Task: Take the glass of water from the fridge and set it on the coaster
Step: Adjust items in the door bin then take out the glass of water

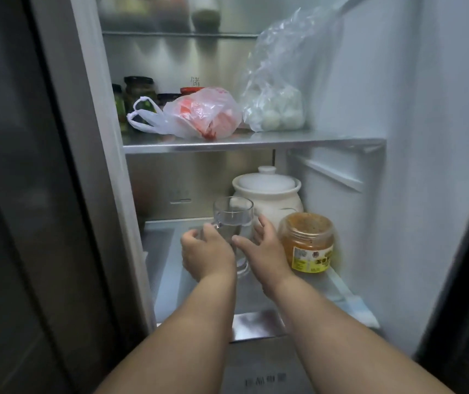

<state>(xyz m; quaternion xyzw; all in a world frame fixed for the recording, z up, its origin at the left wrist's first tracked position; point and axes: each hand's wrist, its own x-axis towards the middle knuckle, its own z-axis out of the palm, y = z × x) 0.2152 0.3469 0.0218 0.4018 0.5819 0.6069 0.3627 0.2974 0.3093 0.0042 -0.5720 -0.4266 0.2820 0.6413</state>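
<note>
Two hands (207,253) (264,245); one glass (233,220), two plastic bags (199,115) (278,89), one crock (267,194), one yellow-labelled jar (307,241)

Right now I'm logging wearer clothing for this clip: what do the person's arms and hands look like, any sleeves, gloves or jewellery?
Both forearms are bare, with no sleeves in view. The left hand and right hand wear no gloves, rings, watch or bracelets that I can see.

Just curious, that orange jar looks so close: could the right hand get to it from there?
Probably yes. The right hand is open beside the glass, and the orange jar stands right next to it with nothing between.
</note>
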